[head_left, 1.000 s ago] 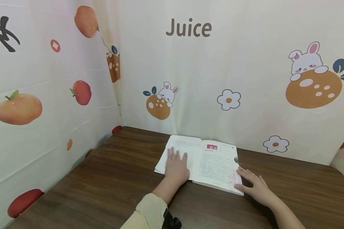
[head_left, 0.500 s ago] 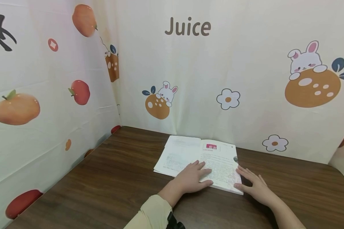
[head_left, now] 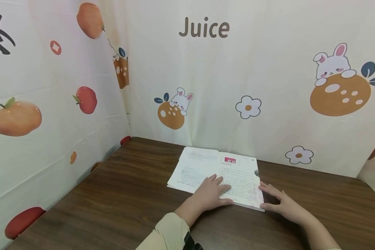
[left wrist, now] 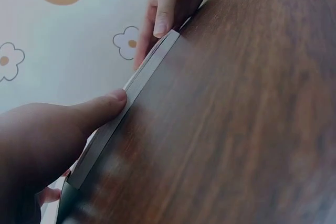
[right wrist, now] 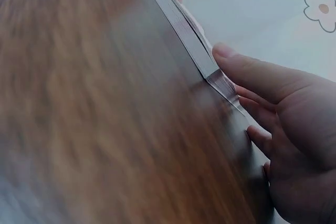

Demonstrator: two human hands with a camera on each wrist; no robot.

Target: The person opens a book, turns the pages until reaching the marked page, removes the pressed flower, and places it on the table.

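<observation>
An open book (head_left: 237, 178) with printed white pages lies on the table, a pink heading block at the top of its right page. My left hand (head_left: 210, 195) rests with spread fingers across the lower middle of the book, mostly over the right page. In the left wrist view its thumb (left wrist: 113, 103) touches the book's near edge. At the lower right corner is my right hand (head_left: 282, 204), its fingers loosely extended along the right side. The right wrist view puts that thumb (right wrist: 226, 53) right at the corner of the page block (right wrist: 194, 45).
The dark wood-grain table (head_left: 118, 194) extends around the book. Behind it hangs a pale curtain (head_left: 215, 73) printed with rabbits, fruit and flowers, close to the book's far edge. Another printed curtain (head_left: 50, 149) borders the table's left side.
My left hand has moved from the left page rightward and nearer, onto the lower right page. My right hand has shifted slightly, its thumb now at the corner instead of over the page.
</observation>
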